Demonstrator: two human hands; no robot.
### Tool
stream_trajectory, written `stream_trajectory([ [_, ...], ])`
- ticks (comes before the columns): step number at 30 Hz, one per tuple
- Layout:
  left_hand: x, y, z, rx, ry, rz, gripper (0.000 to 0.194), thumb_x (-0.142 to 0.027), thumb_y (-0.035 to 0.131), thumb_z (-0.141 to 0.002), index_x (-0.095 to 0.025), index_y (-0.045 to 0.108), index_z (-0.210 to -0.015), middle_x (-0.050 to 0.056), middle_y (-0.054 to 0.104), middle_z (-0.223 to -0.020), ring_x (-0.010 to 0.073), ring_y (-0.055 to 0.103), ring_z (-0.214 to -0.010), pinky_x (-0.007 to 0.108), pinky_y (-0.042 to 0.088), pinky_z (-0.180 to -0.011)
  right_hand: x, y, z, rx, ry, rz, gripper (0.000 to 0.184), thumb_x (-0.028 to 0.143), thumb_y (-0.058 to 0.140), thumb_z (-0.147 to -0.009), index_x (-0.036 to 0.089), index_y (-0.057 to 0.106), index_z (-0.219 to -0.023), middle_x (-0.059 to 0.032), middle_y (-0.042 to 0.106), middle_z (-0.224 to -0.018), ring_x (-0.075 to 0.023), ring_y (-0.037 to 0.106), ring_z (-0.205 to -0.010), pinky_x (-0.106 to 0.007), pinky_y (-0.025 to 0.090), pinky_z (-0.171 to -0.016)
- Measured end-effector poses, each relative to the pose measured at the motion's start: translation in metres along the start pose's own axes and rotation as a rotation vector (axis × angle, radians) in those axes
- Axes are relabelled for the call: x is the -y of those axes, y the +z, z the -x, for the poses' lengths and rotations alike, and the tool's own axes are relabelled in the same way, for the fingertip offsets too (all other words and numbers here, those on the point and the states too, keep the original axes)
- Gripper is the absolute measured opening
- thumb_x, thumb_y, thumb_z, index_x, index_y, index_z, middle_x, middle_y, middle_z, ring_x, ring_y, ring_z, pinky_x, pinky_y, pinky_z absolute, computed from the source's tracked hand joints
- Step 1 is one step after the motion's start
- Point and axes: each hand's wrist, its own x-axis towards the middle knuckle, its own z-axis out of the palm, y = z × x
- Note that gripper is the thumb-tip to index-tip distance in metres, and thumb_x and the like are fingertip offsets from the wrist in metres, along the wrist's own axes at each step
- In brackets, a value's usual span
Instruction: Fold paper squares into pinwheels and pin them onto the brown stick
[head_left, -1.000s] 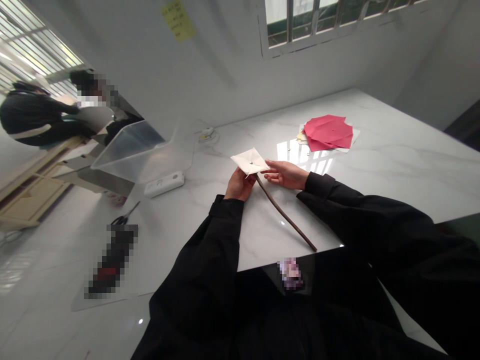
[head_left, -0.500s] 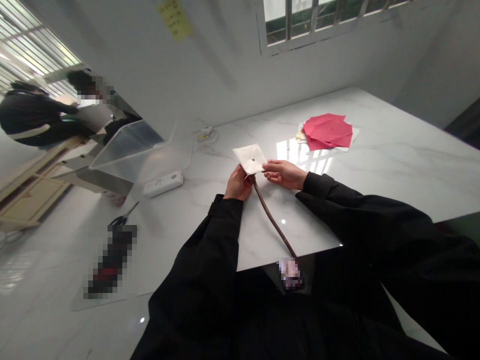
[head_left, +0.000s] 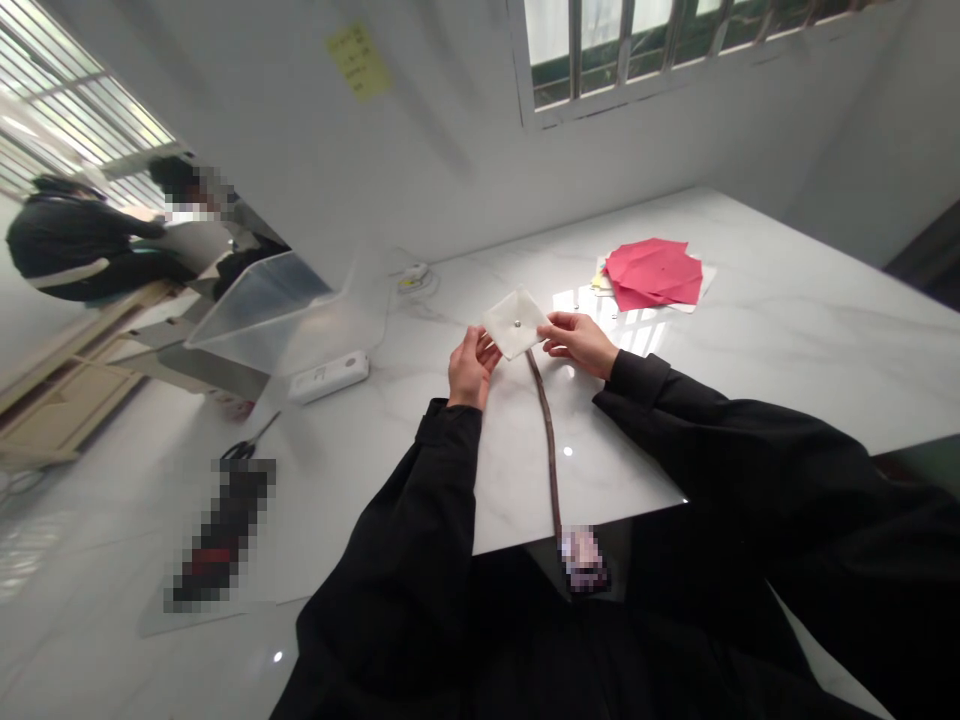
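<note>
A white square of folded paper (head_left: 513,338), with a small round metal piece at its middle, is held up above the table. My right hand (head_left: 579,345) pinches its right corner between thumb and fingers. At the left edge my left hand (head_left: 472,368) is closed on the paper, its fingertips partly hidden behind it. A thin brown stick (head_left: 551,440) runs from under the paper down to the table's front edge. How the stick joins the paper is hidden.
Red and white paper sheets (head_left: 654,275) lie stacked at the back right of the marble-patterned table (head_left: 795,330). Leftward are a white power strip (head_left: 328,377), scissors (head_left: 241,450) and a clear plastic bin (head_left: 259,310). Two people sit at the far left.
The white paper has moved slightly right and turned a little. The stick's upper end has shifted right, so it hangs more upright. My left hand's fingers have come off the stick's top.
</note>
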Motion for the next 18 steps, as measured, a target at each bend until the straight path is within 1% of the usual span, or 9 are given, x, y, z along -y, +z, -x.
stream_trajectory([
  [2, -0.0001, 0.0029, 0.0048, 0.068, -0.017, -0.019, 0.049, -0.052, 0.088, -0.077, -0.015, 0.077, -0.107, 0.013, 0.081, -0.112, 0.0235, 0.077, -0.103, 0.033, 0.060, -0.091, -0.0011, 0.0012, 0.0004, 0.014, -0.016, 0.037, 0.021, 0.030, 0.085, -0.082, 0.017, 0.071, -0.089, -0.0007, 0.071, -0.080, -0.0088, 0.065, -0.066, -0.019, 0.053, -0.060],
  [5, 0.0034, 0.0053, 0.0092, 0.139, -0.007, -0.048, 0.051, -0.042, 0.095, -0.068, -0.015, 0.079, -0.107, 0.012, 0.081, -0.112, 0.0267, 0.076, -0.108, 0.037, 0.060, -0.097, -0.0013, 0.0027, 0.0012, 0.024, -0.032, 0.083, 0.022, 0.032, 0.086, -0.082, 0.017, 0.071, -0.090, -0.0005, 0.070, -0.077, -0.0095, 0.065, -0.066, -0.019, 0.053, -0.059],
  [9, 0.0068, 0.0048, 0.0094, 0.136, -0.001, -0.035, 0.046, -0.036, 0.095, -0.064, -0.014, 0.080, -0.102, 0.012, 0.082, -0.110, 0.0291, 0.075, -0.111, 0.043, 0.059, -0.103, -0.0009, 0.0036, 0.0025, 0.047, -0.074, 0.167, 0.020, 0.030, 0.084, -0.083, 0.017, 0.072, -0.091, -0.0005, 0.070, -0.075, -0.0100, 0.065, -0.064, -0.019, 0.052, -0.057],
  [14, 0.0057, 0.0049, 0.0089, 0.146, -0.001, -0.012, 0.042, -0.033, 0.094, -0.065, -0.014, 0.080, -0.100, 0.012, 0.082, -0.107, 0.0297, 0.075, -0.112, 0.044, 0.057, -0.105, -0.0055, 0.0034, 0.0008, 0.102, -0.129, 0.258, 0.021, 0.033, 0.082, -0.083, 0.017, 0.071, -0.090, -0.0011, 0.070, -0.075, -0.0118, 0.065, -0.064, -0.022, 0.052, -0.056],
  [16, 0.0055, 0.0054, 0.0091, 0.144, -0.005, -0.019, 0.042, -0.033, 0.094, -0.064, -0.014, 0.080, -0.099, 0.012, 0.082, -0.105, 0.0300, 0.076, -0.111, 0.044, 0.057, -0.104, -0.0083, 0.0021, -0.0009, 0.100, -0.142, 0.303, 0.023, 0.035, 0.081, -0.084, 0.017, 0.070, -0.095, -0.0019, 0.070, -0.076, -0.0137, 0.065, -0.066, -0.025, 0.054, -0.058],
  [18, 0.0060, 0.0057, 0.0090, 0.132, -0.001, -0.037, 0.043, -0.033, 0.093, -0.063, -0.014, 0.079, -0.099, 0.012, 0.082, -0.102, 0.0297, 0.076, -0.109, 0.043, 0.058, -0.101, -0.0094, 0.0000, -0.0019, 0.033, -0.210, 0.397, 0.033, 0.035, 0.082, -0.082, 0.018, 0.070, -0.107, -0.0040, 0.074, -0.086, -0.0162, 0.067, -0.071, -0.029, 0.056, -0.063],
])
